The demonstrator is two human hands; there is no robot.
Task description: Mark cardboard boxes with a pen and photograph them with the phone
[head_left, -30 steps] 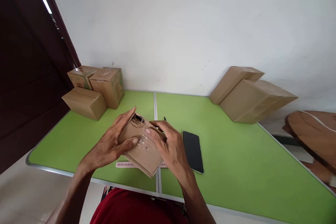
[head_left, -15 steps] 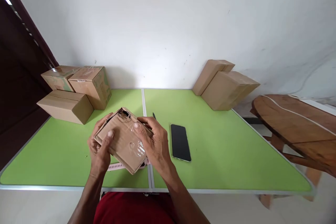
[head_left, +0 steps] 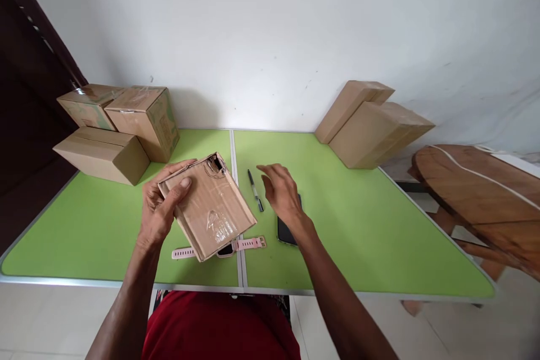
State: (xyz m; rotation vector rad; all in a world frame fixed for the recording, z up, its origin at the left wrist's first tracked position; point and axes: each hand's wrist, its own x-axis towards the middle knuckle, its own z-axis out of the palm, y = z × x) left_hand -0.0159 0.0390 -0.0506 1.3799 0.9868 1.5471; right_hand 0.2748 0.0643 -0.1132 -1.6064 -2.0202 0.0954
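My left hand [head_left: 162, 199] grips a flat cardboard box [head_left: 211, 208] by its left side, thumb on the upper face. The box is tilted, has a torn hole at its top corner and shiny tape near its lower edge. My right hand [head_left: 282, 191] is off the box, fingers apart and holding nothing, above a dark phone [head_left: 287, 232] that it partly covers. Between box and right hand lies a pen [head_left: 255, 190]. Under the box's lower edge is a smartwatch with a pink strap [head_left: 250, 243], its face mostly hidden.
Several cardboard boxes [head_left: 143, 118] stand at the back left of the green table [head_left: 358, 236]. Two more boxes [head_left: 375, 129] lean by the wall at the back right. A wooden table [head_left: 476, 191] with a white cable is beyond the right edge.
My right hand has let go of the box and moved right, over the phone. The box has turned in my left hand. The pen and more of the watch strap now show.
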